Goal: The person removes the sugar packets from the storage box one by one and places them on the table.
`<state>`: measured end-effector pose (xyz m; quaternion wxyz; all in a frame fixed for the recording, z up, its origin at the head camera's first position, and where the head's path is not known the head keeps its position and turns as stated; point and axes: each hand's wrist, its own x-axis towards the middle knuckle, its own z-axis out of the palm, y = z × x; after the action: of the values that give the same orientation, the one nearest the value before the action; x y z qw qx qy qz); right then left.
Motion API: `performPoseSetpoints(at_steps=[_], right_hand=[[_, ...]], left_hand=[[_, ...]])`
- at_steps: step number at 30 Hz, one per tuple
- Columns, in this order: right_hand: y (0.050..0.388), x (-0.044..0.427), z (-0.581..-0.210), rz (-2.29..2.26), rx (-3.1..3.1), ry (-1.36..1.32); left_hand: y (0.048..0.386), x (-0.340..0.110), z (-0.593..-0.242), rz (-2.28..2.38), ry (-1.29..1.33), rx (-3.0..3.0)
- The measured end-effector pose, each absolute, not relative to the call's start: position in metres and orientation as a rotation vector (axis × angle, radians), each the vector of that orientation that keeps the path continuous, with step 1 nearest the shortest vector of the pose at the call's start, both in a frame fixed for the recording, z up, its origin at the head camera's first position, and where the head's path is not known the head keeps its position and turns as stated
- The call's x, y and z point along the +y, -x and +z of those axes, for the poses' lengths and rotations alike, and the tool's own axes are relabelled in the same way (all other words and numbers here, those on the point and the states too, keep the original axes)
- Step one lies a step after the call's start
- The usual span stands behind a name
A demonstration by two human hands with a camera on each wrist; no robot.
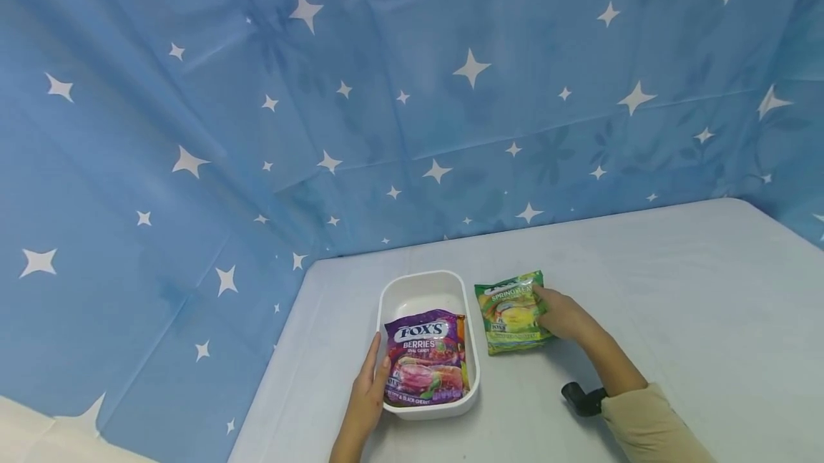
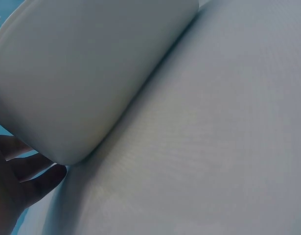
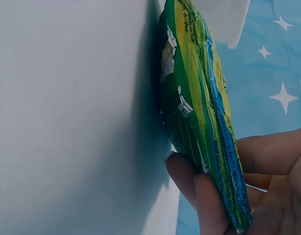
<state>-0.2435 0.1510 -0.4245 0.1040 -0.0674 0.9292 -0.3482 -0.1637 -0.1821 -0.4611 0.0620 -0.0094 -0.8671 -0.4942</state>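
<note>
A white plastic container (image 1: 421, 283) stands on the table with a purple bag of Fox's berries candy (image 1: 425, 359) lying in it. The edge of an orange and yellow packet (image 1: 460, 328) shows beside the purple bag, mostly hidden under it. My left hand (image 1: 368, 393) grips the container's near left side, thumb at the rim; in the left wrist view its fingers (image 2: 42, 183) lie against the outer corner. To the right of the container, my right hand (image 1: 566, 314) pinches a green bag of Spring Tea candy (image 1: 511, 313) by its right edge. The right wrist view shows the bag tilted, thumb and fingers on opposite faces.
A white cloth covers the table (image 1: 676, 291). Blue curtains (image 1: 412, 127) with white stars hang behind it and along the left. A black device (image 1: 582, 400) is on the right wrist, beside a beige sleeve (image 1: 650, 423).
</note>
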Motion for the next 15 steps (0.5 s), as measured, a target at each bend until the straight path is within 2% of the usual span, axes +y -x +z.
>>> performPoseSetpoints(at_steps=[15], right_hand=[[0.2462, 0.1499, -0.4311, -0.839, 2.764, 0.167]], left_hand=[[0.1621, -0.1816, -0.4621, -1.517, 0.014, -2.611]])
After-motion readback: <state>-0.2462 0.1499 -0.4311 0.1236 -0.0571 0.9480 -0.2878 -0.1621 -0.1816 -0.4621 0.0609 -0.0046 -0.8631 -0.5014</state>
